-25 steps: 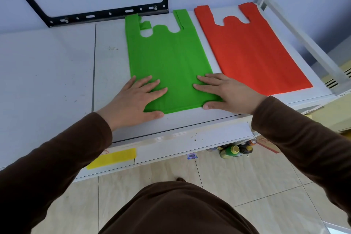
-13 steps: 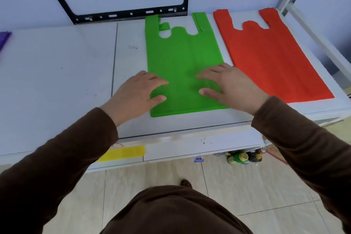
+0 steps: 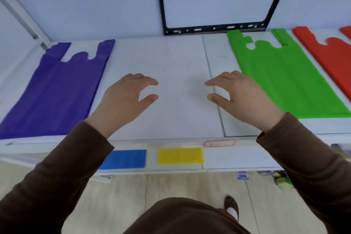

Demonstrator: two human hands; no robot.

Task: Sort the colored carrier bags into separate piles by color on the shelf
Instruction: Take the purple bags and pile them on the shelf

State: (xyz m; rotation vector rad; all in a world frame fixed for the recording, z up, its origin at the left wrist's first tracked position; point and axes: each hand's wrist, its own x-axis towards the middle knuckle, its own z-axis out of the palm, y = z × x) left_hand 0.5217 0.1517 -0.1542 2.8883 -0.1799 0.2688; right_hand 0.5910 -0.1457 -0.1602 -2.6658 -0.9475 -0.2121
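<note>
Over bare shelf [image 3: 180, 89] middle: left hand [image 3: 125, 99] and right hand [image 3: 241, 97] hover, fingers loosely curled, holding nothing. Purple bag [image 3: 55, 91] flat at left, green bag [image 3: 281, 80] right, red bag [image 3: 330, 53] beyond it.

Both empty hands, left [image 3: 123, 99] and right [image 3: 241, 97], hover between purple bag [image 3: 55, 93] and green bag [image 3: 284, 78].

Long dark brown sleeves [image 3: 57, 167] to both wrists; matching brown garment [image 3: 182, 216] below; brown patterned shoe [image 3: 230, 204] beside it
</note>
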